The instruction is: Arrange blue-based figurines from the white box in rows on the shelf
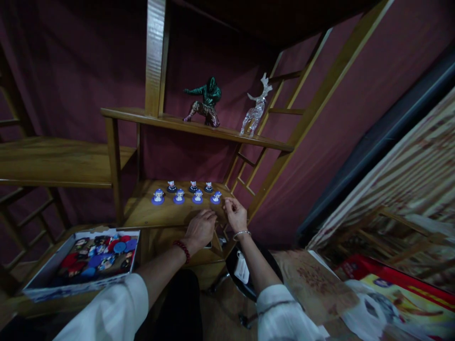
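My right hand [236,216] is at the right end of the lower shelf, its thumb and fingers bent together. Just left of its fingertips stands a small figurine with a purple base [215,197], tilted to one side; whether they touch is unclear. My left hand [201,229] is at the shelf's front edge, fingers curled together and their tips partly hidden. What either hand holds, if anything, does not show. Three more purple-based figurines [179,196] share the front row. Behind them stand three figurines with black bases [193,186].
An open box [31,289] of jumbled figurines is at the left. On the upper shelf [156,121] stand a green-and-bronze statue [209,102] and a clear deer [255,111]. A black stool [265,265] is below my right arm. A red-and-yellow package [408,298] lies at the right.
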`<state>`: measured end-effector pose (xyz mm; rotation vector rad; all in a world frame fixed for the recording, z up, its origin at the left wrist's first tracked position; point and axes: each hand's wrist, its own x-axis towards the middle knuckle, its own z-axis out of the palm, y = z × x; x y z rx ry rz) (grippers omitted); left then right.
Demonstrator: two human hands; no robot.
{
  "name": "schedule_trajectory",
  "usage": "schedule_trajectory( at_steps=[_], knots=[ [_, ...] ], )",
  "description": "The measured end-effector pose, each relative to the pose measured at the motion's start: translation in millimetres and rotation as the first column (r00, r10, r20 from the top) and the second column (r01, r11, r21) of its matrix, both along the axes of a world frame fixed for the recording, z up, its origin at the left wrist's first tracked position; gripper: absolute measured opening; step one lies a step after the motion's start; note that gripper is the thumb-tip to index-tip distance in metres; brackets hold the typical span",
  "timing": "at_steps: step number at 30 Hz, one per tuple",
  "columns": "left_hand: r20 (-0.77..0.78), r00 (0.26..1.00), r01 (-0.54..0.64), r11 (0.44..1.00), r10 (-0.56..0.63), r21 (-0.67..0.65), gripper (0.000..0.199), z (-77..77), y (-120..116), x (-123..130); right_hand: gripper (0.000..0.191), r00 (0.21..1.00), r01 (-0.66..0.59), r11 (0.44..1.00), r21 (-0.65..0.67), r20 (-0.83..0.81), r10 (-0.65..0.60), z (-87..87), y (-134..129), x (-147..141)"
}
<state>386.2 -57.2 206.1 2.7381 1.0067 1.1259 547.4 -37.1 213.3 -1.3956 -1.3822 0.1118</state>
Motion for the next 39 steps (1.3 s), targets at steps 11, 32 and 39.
schedule_trajectory(
  at_steps=[11, 32, 39],
  knots=[
    [0.015, 0.99, 0.138, 0.99, -0.138, -0.023, 0.026, -4.2, -14, -16, 0.029, 0.995, -0.036, 0.999, 0.007, 0.09, 0.035, -2.3, -34, -49],
    [0.067, 0.977, 0.204, 0.979, -0.203, 0.0, 0.031, -33.0, -31, -65, 0.026, 0.993, -0.053, 0.999, -0.001, 0.106, 0.053, -24.4, -53, -94],
    [0.003, 0.98, 0.199, 0.979, -0.199, -0.049, 0.033, -44.2, -43, -90, 0.026, 0.992, -0.048, 0.999, -0.011, 0.114, 0.049, -36.8, -64, -119]
  ],
)
